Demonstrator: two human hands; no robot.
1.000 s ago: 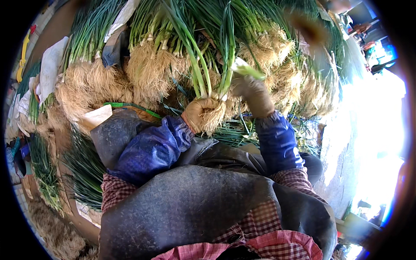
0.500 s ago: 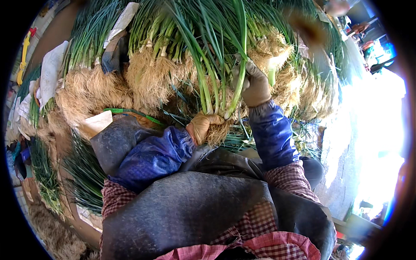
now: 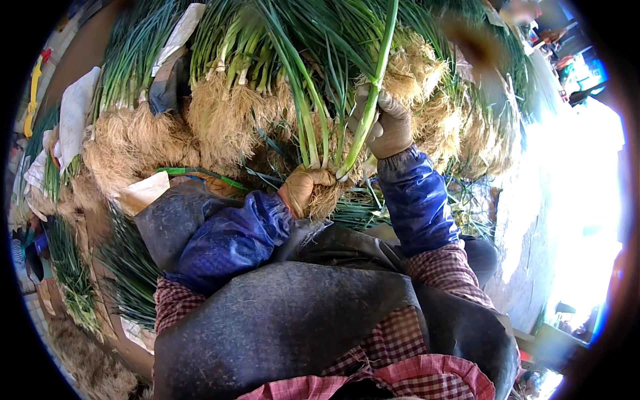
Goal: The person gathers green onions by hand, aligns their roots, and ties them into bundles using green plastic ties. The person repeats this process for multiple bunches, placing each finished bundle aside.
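My left hand [image 3: 305, 190], in a tan glove and blue sleeve cover, is closed around the root end of a few green onions [image 3: 313, 137], whose long leaves rise away from me and whose stringy roots hang below the fingers. My right hand [image 3: 383, 123], in a greyish-tan glove, is closed on the thick rightmost stalk [image 3: 367, 120] partway up, above where my left hand holds it. Behind both hands lie bundles of green onions with dense pale roots [image 3: 223, 123]. A grey apron covers my lap.
More bundles [image 3: 143, 147] line the back and left, with pale wrapping sheets [image 3: 79, 113] among them. Loose dark leaves [image 3: 130, 267] lie at lower left and beneath my hands. A yellow item [image 3: 33, 97] is at the far left. The right side is glaringly bright.
A second ago my right hand held a pale loose piece; it let that go and took hold of the rightmost stalk, moving slightly up and left. My left hand shifted slightly down.
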